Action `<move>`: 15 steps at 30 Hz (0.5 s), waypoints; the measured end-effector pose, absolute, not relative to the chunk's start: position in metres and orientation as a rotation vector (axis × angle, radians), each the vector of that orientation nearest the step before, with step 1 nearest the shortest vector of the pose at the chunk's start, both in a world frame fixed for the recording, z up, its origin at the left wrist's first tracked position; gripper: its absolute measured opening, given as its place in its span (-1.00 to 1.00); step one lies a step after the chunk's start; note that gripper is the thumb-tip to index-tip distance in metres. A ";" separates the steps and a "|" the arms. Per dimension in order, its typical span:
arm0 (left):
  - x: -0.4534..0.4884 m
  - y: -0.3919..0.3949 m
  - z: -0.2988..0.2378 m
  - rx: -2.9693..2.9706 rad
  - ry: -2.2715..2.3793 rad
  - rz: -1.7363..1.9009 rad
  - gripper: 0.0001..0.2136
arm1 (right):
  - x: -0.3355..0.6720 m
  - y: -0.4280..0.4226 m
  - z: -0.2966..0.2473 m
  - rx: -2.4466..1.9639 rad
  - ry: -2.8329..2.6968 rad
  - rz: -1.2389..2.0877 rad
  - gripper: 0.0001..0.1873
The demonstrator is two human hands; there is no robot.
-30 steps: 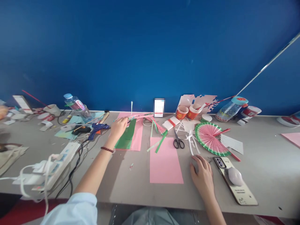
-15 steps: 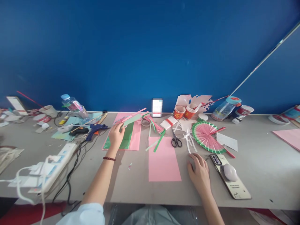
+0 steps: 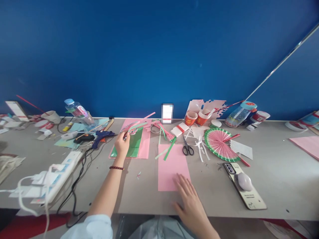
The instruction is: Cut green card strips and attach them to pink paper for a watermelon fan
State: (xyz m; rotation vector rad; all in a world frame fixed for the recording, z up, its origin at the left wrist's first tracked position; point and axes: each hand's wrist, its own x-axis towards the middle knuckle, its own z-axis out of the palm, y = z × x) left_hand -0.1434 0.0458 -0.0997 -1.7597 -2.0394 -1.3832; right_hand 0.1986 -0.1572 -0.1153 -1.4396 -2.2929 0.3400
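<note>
My left hand (image 3: 122,145) is pinched on a bundle of thin pink and green paper strips (image 3: 139,123), lifted a little above a green sheet (image 3: 131,147) that lies on a pink sheet (image 3: 146,143). My right hand (image 3: 188,199) lies open near the table's front edge, fingers spread, its fingertips on the lower corner of a separate pink paper sheet (image 3: 172,165). Loose green strips (image 3: 167,151) lie across that sheet's top left corner.
Black scissors (image 3: 185,148), a watermelon paper fan (image 3: 219,142), a phone (image 3: 244,189), paper cups (image 3: 196,118) and white ribbon lie to the right. A blue glue gun (image 3: 102,136), a power strip (image 3: 58,174) with cables and a water bottle (image 3: 78,111) lie left.
My right hand has slid left from beside the phone to the lower edge of the pink sheet. My left hand has lifted the strips up off the green sheet.
</note>
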 end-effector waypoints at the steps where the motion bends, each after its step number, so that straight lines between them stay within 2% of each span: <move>1: -0.144 0.046 -0.100 -1.758 -2.037 -1.395 -0.74 | 0.193 -0.164 -0.116 -1.408 -2.342 0.350 -0.30; 6: -0.144 0.048 -0.102 -1.760 -2.032 -1.422 -0.74 | 0.193 -0.168 -0.112 -1.361 -2.436 0.455 -0.30; 8: -0.143 0.048 -0.102 -1.767 -2.034 -1.418 -0.74 | 0.209 -0.145 -0.104 -1.391 -2.408 0.399 -0.39; 11: -0.143 0.047 -0.101 -1.777 -2.036 -1.412 -0.75 | 0.248 -0.087 -0.091 -1.589 -2.229 0.011 -0.62; 15: -0.142 0.047 -0.100 -1.785 -2.033 -1.375 -0.76 | 0.302 -0.018 -0.088 -1.920 -2.054 -0.443 -0.57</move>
